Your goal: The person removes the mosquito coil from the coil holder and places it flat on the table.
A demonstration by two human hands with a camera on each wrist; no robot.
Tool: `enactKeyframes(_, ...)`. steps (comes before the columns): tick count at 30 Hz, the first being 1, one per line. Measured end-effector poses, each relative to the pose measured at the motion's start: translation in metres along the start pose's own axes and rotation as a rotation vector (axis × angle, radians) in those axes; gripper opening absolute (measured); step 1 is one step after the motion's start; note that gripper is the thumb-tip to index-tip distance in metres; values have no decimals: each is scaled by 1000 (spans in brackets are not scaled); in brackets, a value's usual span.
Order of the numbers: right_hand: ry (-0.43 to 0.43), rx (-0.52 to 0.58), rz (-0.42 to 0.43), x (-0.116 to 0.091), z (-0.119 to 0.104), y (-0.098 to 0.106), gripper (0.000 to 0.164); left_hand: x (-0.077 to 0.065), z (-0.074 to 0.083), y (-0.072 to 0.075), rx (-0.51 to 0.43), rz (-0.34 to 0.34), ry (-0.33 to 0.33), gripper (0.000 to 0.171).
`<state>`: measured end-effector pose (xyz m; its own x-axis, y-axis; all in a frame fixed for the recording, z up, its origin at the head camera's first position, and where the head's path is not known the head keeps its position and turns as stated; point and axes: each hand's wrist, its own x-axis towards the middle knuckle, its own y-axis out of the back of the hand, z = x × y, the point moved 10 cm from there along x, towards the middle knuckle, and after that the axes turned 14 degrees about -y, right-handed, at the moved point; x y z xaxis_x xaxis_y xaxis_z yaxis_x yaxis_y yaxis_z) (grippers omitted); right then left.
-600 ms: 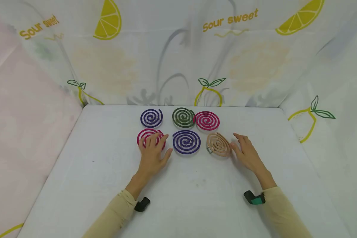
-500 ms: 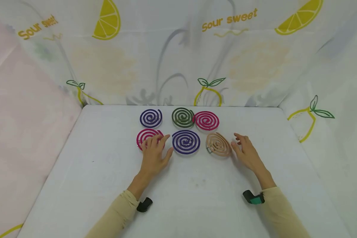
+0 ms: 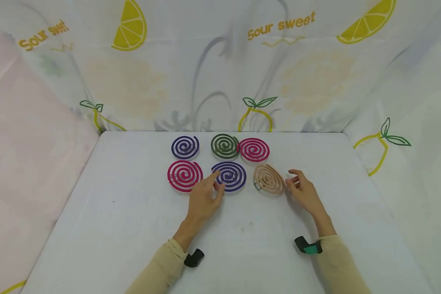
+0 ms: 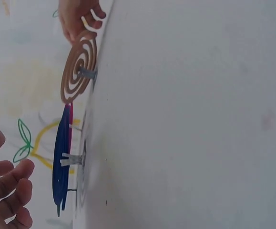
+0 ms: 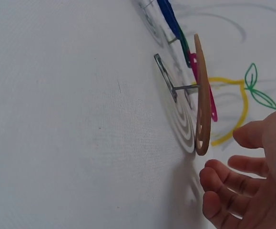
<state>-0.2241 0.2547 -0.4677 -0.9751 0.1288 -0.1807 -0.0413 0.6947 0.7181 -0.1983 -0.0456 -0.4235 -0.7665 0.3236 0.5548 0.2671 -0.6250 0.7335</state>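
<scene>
In the head view, mosquito coils lie in two rows. My left hand (image 3: 203, 201), fingers loosely bent and holding nothing, overlaps the near-left edge of the near purple coil (image 3: 230, 175). Left of it is a pink coil (image 3: 185, 174). My right hand (image 3: 303, 193), relaxed and without anything in it, is beside the right edge of a tan coil (image 3: 269, 179). That tan coil (image 5: 203, 95) tilts on a small metal stand (image 5: 165, 76) in the right wrist view. From the left wrist view, the purple coil (image 4: 61, 157) is also raised on a metal stand (image 4: 73, 160).
Along the back row are a second purple coil (image 3: 185, 147), a green coil (image 3: 224, 146) and a second pink coil (image 3: 254, 149), the last two overlapping. A lemon-print cloth (image 3: 191, 81) rises behind the white table (image 3: 250, 253).
My left hand has moved right and nearer from over the near pink coil to the near purple coil's edge. The right hand has drawn its fingers in slightly beside the tan coil.
</scene>
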Motion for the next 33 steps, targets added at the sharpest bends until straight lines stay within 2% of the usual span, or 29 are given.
enactKeyframes(4,-16,-4,2,1,1,0,42,2,10,-6,-23,16,-5,37)
enactKeyframes(9,-19,-15,-1,1,2,-2,43,2,21,-22,-96,-14,30,37)
enactKeyframes(17,-15,-21,35,6,2,-3,43,6,37,-57,-343,-57,95,42)
enactKeyframes(22,-35,0,63,8,4,-2,43,12,46,-78,-445,-77,125,48)
enactKeyframes(27,-74,4,65,9,9,-5,44,18,53,-94,-442,-101,151,55)
enactKeyframes(33,-126,40,70,8,14,-7,44,22,54,-101,-406,-98,189,56)
